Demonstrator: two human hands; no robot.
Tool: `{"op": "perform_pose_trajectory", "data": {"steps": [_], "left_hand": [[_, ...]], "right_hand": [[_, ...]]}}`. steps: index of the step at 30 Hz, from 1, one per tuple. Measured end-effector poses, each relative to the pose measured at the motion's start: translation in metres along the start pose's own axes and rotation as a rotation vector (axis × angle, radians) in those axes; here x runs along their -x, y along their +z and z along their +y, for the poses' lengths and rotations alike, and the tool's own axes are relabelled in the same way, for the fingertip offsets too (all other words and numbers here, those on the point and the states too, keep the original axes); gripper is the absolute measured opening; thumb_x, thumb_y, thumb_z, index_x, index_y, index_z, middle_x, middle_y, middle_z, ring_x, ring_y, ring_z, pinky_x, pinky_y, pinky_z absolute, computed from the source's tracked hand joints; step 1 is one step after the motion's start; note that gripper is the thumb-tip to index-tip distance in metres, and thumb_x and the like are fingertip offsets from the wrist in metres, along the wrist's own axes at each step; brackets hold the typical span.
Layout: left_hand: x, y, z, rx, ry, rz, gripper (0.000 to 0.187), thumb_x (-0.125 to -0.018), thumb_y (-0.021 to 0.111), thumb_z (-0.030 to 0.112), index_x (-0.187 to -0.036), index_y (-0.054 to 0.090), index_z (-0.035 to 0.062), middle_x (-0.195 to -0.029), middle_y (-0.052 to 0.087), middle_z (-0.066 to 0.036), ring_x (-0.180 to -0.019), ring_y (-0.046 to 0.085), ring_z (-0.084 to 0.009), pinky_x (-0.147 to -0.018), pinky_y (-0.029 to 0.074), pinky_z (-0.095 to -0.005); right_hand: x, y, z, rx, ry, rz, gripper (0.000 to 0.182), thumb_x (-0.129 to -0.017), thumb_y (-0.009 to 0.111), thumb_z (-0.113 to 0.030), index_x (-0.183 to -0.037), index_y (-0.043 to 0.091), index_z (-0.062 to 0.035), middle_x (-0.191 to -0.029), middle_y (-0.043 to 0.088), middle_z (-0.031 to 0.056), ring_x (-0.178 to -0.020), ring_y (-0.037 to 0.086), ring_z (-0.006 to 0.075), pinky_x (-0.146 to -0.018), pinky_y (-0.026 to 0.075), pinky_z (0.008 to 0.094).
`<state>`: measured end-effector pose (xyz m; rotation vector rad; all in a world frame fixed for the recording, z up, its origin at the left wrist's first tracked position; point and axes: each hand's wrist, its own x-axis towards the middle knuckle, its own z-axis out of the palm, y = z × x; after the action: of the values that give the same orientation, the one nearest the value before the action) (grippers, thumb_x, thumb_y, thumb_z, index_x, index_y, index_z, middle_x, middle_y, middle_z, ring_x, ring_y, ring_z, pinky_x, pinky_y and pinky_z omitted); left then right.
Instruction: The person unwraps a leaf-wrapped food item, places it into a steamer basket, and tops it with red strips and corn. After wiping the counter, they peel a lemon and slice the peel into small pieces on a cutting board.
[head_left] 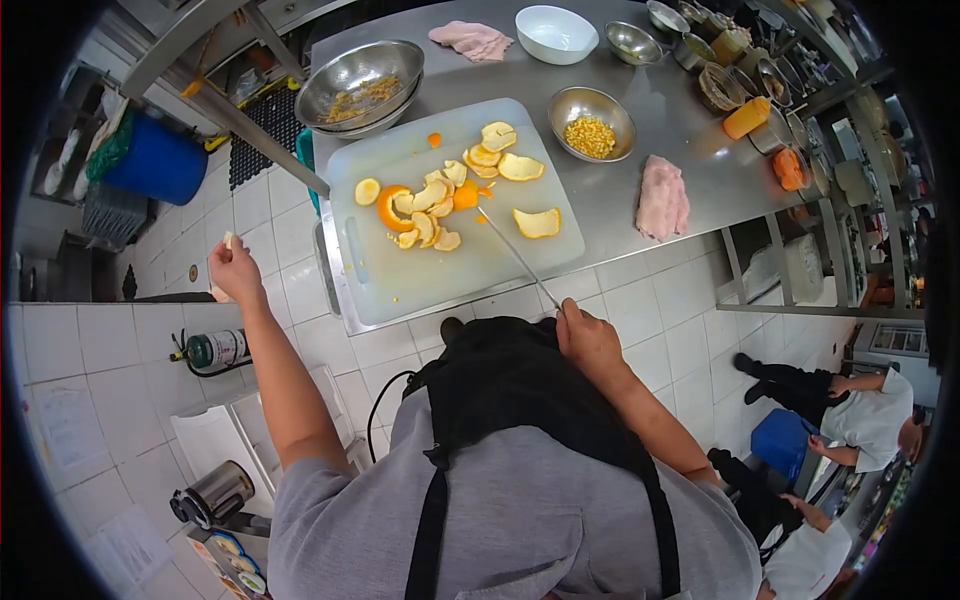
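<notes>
Head view has our right hand (588, 343) with its fingers wrapped around the handle of a knife (520, 255), whose blade slants over the near edge of the cutting board (390, 285) towards a small orange piece (466, 195); whether the tip touches it, we cannot tell. Our left hand (235, 270) hangs out to the left, well apart from the board, fingertips pinched together on a pale scrap (229, 240) (too small for us to name).

The peel is all on the board: a wide strip (540, 223) right of the blade, an orange curl (387, 207) at the left, and pale slices (432, 195) heaped between. A metal bowl (592, 102) of yellow bits (590, 138) stands just beside the board.

We judge the step in hand to be trimming peel, with the blade idle for now. Another cut would call for our left hand freed of its scrap and holding a strip flat, fingertips tucked clear of the edge.
</notes>
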<state>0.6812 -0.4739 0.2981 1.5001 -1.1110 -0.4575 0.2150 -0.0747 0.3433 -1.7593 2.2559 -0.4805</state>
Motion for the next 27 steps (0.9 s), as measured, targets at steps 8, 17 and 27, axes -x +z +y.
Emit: {"op": "perform_pose_trajectory", "data": {"steps": [8, 17, 27], "left_hand": [[0.053, 0.069, 0.029, -0.261, -0.002, -0.107, 0.060, -0.094, 0.077, 0.029, -0.139, 0.055, -0.0040, -0.131, 0.064, -0.022, -0.117, 0.063, -0.0315, -0.099, 0.052, -0.0413], [0.294, 0.188, 0.180, -0.052, 0.797, -1.041, 0.033, -0.086, 0.079, 0.016, -0.116, 0.071, 0.0034, -0.115, 0.071, -0.016, -0.108, 0.066, -0.0345, -0.093, 0.050, -0.0476], [0.265, 0.252, 0.187, -0.128, 0.516, -1.071, 0.023, -0.091, 0.071, 0.018, -0.107, 0.070, 0.0024, -0.104, 0.073, -0.025, -0.101, 0.069, -0.0443, -0.088, 0.054, -0.0519]], "right_hand": [[0.007, 0.010, 0.000, -0.082, 0.104, 0.049, 0.017, -0.102, 0.062, -0.019, -0.099, 0.052, -0.0054, -0.069, 0.068, 0.0186, -0.060, 0.068, 0.0410, -0.056, 0.056, 0.0523], [0.040, -0.006, 0.017, -0.427, 0.309, 0.320, 0.023, -0.103, 0.066, -0.018, -0.092, 0.056, -0.0002, -0.074, 0.070, 0.0227, -0.064, 0.068, 0.0447, -0.055, 0.052, 0.0484], [0.065, -0.028, 0.054, -0.493, 0.521, 0.294, 0.025, -0.102, 0.069, -0.016, -0.089, 0.054, 0.0001, -0.072, 0.067, 0.0247, -0.062, 0.066, 0.0436, -0.053, 0.048, 0.0415]]}}
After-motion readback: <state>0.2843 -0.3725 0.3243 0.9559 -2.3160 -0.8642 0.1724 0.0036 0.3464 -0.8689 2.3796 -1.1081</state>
